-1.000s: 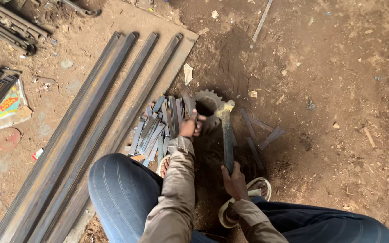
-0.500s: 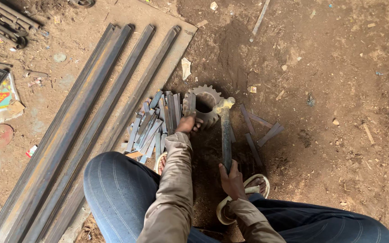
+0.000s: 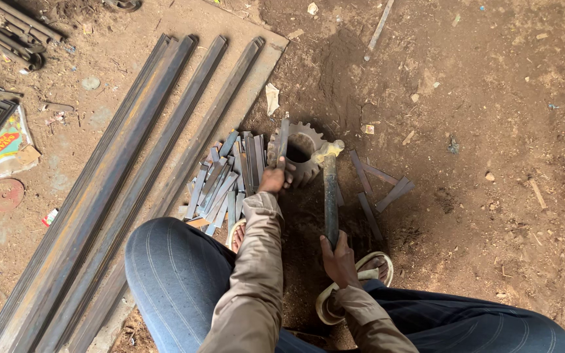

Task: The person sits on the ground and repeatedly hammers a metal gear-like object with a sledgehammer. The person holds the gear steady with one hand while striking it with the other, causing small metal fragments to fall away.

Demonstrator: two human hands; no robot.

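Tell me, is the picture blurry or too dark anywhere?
Head view: soft, even daylight with no glare; the gear, hammer and both hands, left hand and right hand, look sharp. Only a faint dark shadow sits in the dirt around the gear. The long steel bars bend slightly toward the frame's edge, a wide-lens effect.

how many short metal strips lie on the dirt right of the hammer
4 short strips: one nearest the hammer, one crossing beside it, one slanting farthest right, one lowest. More may be hidden in dirt.
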